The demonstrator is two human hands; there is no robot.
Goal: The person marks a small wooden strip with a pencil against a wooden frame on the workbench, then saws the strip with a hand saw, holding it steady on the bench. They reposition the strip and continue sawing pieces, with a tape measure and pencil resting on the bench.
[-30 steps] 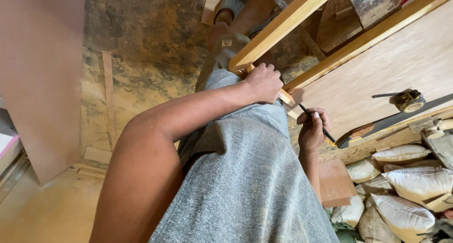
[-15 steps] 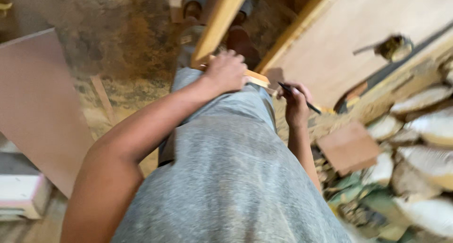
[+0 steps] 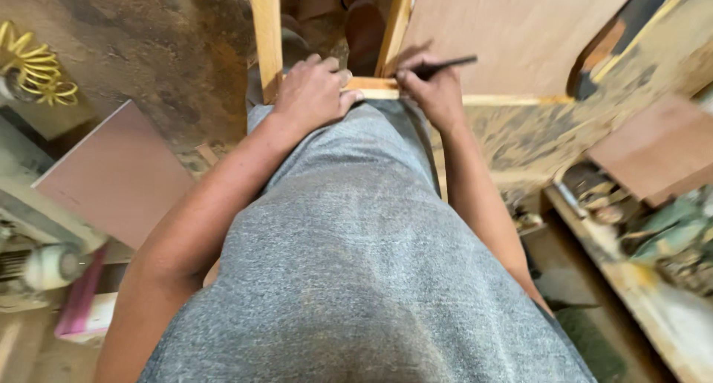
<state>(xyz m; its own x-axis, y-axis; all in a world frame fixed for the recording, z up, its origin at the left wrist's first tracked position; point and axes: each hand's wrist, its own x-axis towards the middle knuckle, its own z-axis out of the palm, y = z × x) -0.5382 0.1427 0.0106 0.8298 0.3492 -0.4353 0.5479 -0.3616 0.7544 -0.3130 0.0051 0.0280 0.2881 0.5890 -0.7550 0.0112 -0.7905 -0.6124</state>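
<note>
Against the near rail of the wooden frame (image 3: 375, 87), the left hand (image 3: 312, 93) lies flat, fingers curled over the edge and pressing it down. Just right of it, the right hand (image 3: 434, 93) pinches a dark pencil (image 3: 445, 65), tip meeting the rail where the frame's right upright (image 3: 395, 26) joins. If the bracing hand eases, the frame could shift against the plywood sheet (image 3: 512, 34) beyond and the mark would likely wander.
</note>
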